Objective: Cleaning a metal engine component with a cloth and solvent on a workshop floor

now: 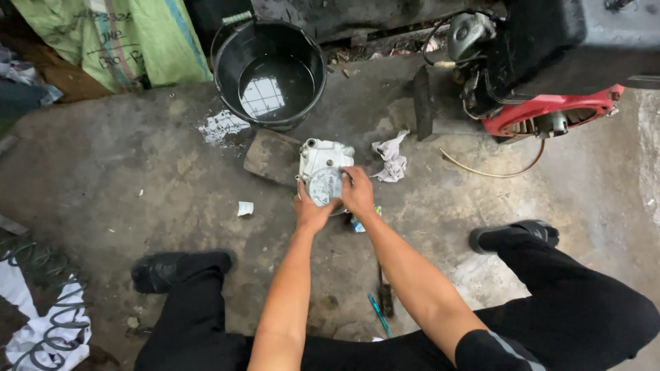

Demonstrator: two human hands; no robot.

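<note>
Both my hands close on the pale grey cast-metal engine cover (323, 168) on the concrete floor (137, 178), left hand (311, 213) gripping its near edge, right hand (357, 192) wrapped over its round face.

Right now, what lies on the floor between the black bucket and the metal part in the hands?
In the head view, a flat stone slab lies between the bucket and the metal part, on the floor.

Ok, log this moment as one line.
left hand: grips metal engine cover | right hand: fingers on its round face | cover: on concrete floor | nearby: bucket, rag
</note>
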